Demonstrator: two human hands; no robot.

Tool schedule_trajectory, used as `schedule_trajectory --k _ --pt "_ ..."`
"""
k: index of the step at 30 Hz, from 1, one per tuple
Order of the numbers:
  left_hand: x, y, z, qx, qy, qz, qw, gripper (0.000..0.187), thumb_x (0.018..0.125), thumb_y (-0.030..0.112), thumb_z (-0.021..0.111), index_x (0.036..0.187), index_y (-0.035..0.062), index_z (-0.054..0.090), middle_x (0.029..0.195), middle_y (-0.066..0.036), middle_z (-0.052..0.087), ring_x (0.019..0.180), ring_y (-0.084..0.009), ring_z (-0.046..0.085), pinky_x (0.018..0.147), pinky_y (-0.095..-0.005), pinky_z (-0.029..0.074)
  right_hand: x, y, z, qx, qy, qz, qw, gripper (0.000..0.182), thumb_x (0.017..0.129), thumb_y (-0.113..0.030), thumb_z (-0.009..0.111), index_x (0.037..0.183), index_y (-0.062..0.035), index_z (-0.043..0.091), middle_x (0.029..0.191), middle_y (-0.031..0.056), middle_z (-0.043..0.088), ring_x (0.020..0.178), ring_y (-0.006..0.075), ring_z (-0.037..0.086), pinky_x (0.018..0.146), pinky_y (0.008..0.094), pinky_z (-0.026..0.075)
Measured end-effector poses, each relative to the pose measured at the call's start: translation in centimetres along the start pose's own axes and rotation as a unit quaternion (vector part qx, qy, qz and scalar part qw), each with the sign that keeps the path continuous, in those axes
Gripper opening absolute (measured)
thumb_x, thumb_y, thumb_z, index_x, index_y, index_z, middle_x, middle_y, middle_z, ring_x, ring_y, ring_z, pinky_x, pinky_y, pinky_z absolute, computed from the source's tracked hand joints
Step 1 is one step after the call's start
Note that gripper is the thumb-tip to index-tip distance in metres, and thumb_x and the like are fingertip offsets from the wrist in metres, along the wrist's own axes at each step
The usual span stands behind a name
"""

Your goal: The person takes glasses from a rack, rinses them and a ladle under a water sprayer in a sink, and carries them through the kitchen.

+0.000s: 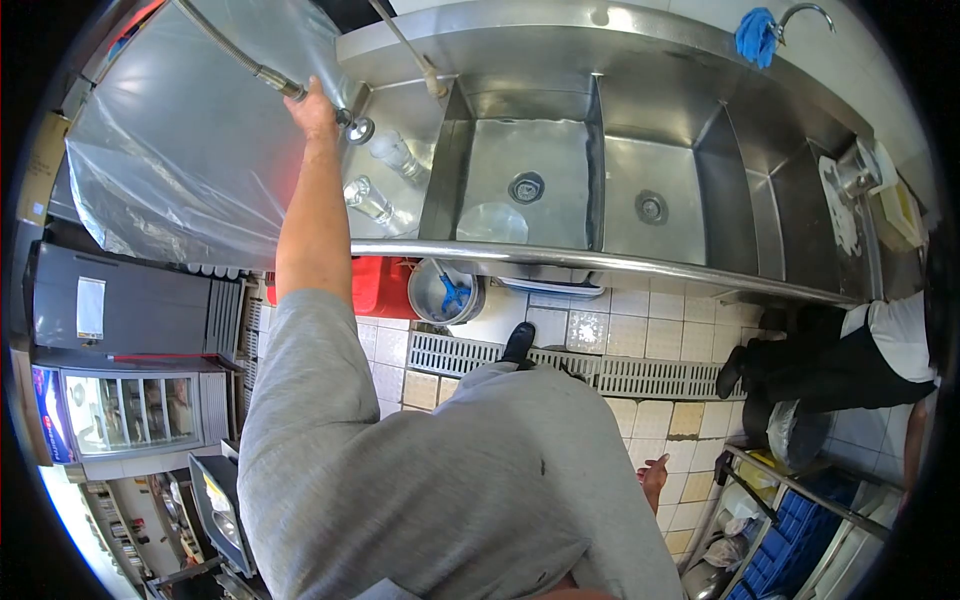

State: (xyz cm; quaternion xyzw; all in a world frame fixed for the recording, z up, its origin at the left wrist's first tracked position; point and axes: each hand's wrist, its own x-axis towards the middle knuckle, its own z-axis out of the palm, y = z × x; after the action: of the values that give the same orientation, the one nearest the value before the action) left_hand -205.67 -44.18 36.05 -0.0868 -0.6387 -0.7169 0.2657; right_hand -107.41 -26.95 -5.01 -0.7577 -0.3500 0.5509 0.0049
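The left hand's [313, 110] fingers clamp a sprayer [360, 131] left of the sink [655, 165]; the right hand's [653, 478] fingers, before the sink, spread apart.

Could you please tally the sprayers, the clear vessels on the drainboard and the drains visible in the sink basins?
Sprayer in the left hand: 1
Clear vessels on the drainboard: 2
Visible drains: 2
Total: 5

The spray hose [223, 39] & sink [655, 170] are shiny grey. The cloth [755, 40] is bright blue, the tub [385, 288] red. The person's sleeve [310, 365] is plain lt. grey. Floor tiles [627, 335] are wht. w/ some tan; the drain cover [655, 377] is lt. grey w/ rows of dk. slots. Another person's top [895, 340] is wht., pants [815, 362] blk.
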Motion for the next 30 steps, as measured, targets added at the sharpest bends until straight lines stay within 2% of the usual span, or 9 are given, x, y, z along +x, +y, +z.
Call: schedule_trajectory --k 2,4,7,10,19,30 --pt "0.4 -0.1 0.0 -0.005 -0.005 0.000 1.000 0.051 0.091 0.015 0.070 0.132 -0.0030 0.044 0.122 -0.016 0.058 0.110 -0.0276 0.057 0.098 -0.0409 0.044 -0.2 0.1 0.1 0.000 0.000 0.004 1.000 0.082 0.096 -0.075 0.027 0.112 -0.0019 0.060 0.067 0.0098 0.057 0.054 0.0219 0.056 0.054 0.0415 0.052" --pt "1.1 -0.3 0.0 -0.045 -0.049 -0.024 0.998 0.052 0.091 0.014 0.069 0.132 -0.0030 0.043 0.123 -0.017 0.057 0.111 -0.0275 0.057 0.097 -0.0415 0.045 -0.3 0.1 0.0 0.002 0.004 0.002 1.000 0.082 0.096 -0.076 0.028 0.111 -0.0016 0.060 0.066 0.0095 0.056 0.052 0.0212 0.054 0.051 0.0403 0.051" --pt "1.2 0.5 0.5 0.023 -0.028 -0.047 0.998 0.054 0.091 0.015 0.070 0.132 -0.0036 0.042 0.122 -0.016 0.055 0.110 -0.0272 0.056 0.096 -0.0421 0.045 0.2 0.4 -0.2 0.015 0.019 0.014 1.000 0.082 0.096 -0.076 0.028 0.110 -0.0016 0.059 0.065 0.0091 0.055 0.050 0.0205 0.053 0.047 0.0385 0.049" --pt "3.8 -2.3 0.4 0.011 -0.047 -0.072 0.996 0.055 0.090 0.018 0.071 0.131 -0.0043 0.042 0.120 -0.016 0.056 0.109 -0.0273 0.055 0.095 -0.0424 0.045 -0.8 -0.2 -0.5 0.009 0.028 0.013 0.999 0.081 0.095 -0.076 0.030 0.108 -0.0018 0.059 0.064 0.0087 0.053 0.048 0.0200 0.051 0.045 0.0370 0.046" --pt "4.7 -3.2 0.9 0.030 -0.046 -0.082 0.995 0.058 0.089 0.023 0.073 0.131 -0.0034 0.044 0.119 -0.017 0.056 0.110 -0.0271 0.055 0.093 -0.0415 0.046 -2.1 -0.9 -0.5 0.033 0.030 0.010 0.999 0.079 0.096 -0.075 0.033 0.107 -0.0013 0.058 0.061 0.0071 0.051 0.044 0.0186 0.047 0.040 0.0337 0.041" --pt "6.2 -5.2 0.7 0.032 -0.063 -0.113 0.991 0.058 0.088 0.023 0.075 0.131 -0.0018 0.045 0.122 -0.017 0.056 0.112 -0.0282 0.056 0.095 -0.0418 0.045 -2.8 -1.9 0.3 0.006 0.022 -0.026 0.999 0.082 0.095 -0.076 0.032 0.108 -0.0007 0.060 0.065 0.0081 0.055 0.050 0.0205 0.055 0.044 0.0347 0.046"
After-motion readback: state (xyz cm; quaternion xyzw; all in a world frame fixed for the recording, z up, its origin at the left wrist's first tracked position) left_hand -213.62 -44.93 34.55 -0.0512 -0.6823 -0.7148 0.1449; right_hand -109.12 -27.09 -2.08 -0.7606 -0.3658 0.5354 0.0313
